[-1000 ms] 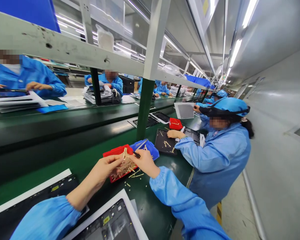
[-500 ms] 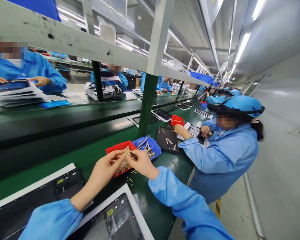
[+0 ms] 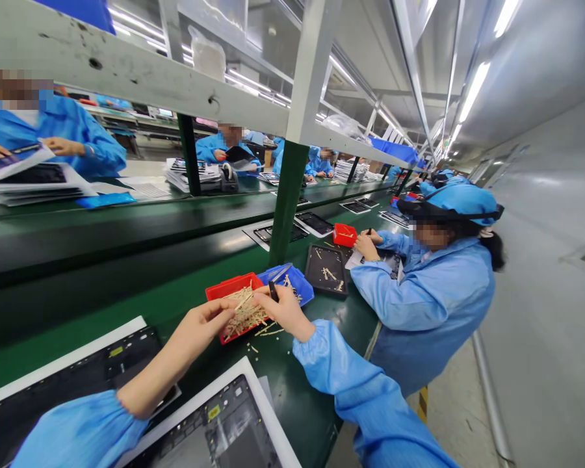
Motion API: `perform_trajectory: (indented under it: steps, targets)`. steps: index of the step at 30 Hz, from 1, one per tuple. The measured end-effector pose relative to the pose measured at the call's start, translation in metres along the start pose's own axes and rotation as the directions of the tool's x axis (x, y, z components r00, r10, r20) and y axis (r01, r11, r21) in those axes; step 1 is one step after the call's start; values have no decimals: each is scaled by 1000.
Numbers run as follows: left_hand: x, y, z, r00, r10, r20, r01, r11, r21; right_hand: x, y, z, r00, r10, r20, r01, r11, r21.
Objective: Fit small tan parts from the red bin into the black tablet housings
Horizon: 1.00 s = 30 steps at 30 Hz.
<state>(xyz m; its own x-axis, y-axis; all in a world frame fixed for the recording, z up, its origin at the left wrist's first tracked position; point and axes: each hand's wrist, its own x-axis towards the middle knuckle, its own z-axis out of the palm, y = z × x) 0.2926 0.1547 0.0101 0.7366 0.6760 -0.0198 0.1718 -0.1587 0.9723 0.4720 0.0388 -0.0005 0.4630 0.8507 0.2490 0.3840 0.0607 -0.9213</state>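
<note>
My left hand (image 3: 202, 325) rests at the left edge of a red plastic tray (image 3: 229, 282), its fingertips at a heap of thin tan strips (image 3: 244, 315). My right hand (image 3: 285, 312) sits just right of that heap, gripping a short black pen-like tool (image 3: 273, 290) upright between its fingers. A few loose strips (image 3: 268, 331) lie on the green bench below the tray. The left fingers partly hide the tray's near corner, and I cannot tell whether they hold a strip.
A blue tray (image 3: 292, 283) with more strips touches the red one. Black panels in white frames (image 3: 214, 422) lie near me. Across the bench are a black tray (image 3: 326, 270) and a small red tray (image 3: 345, 234). A co-worker (image 3: 419, 286) in blue works to the right, and a metal shelf upright (image 3: 287, 201) rises ahead.
My right hand has moved slightly right, and the black tool now stands more upright. The co-worker's hands have come together near the bench, with a black tool showing by them.
</note>
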Motion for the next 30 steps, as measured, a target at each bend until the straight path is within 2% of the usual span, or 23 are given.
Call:
perform_trajectory:
  steps: [4,7,11,13,15,18,23,27,30]
  targets:
    - [0,-1,0,999,48,3,-49,995,82,-1,-1,-1,999,-46,-27,45,998,-37]
    - [-2,-1,-1,990,129,-54,-117,977,178,-3,-2,0,997,-77,-31,75,994,-84]
    - [-7,5,0,937,316,-150,-254,909,332,-9,-1,6,987,-157,-27,151,976,-160]
    - [-11,8,3,914,388,-123,-319,871,374,-14,0,8,962,-272,1,265,936,-230]
    - [-14,11,7,899,429,-84,-366,844,392,-19,2,9,915,-402,43,395,866,-306]
    - [-16,14,12,887,457,-61,-397,824,405,-24,4,9,871,-486,72,477,799,-365]
    - [-13,13,16,884,459,-92,-380,819,430,-25,0,9,893,-450,12,434,852,-292]
    - [-4,9,15,892,420,-164,-314,840,443,-23,-6,2,944,-315,-92,298,941,-162]
    - [1,6,15,900,386,-203,-270,859,435,-21,-9,-3,959,-249,-135,235,966,-107]
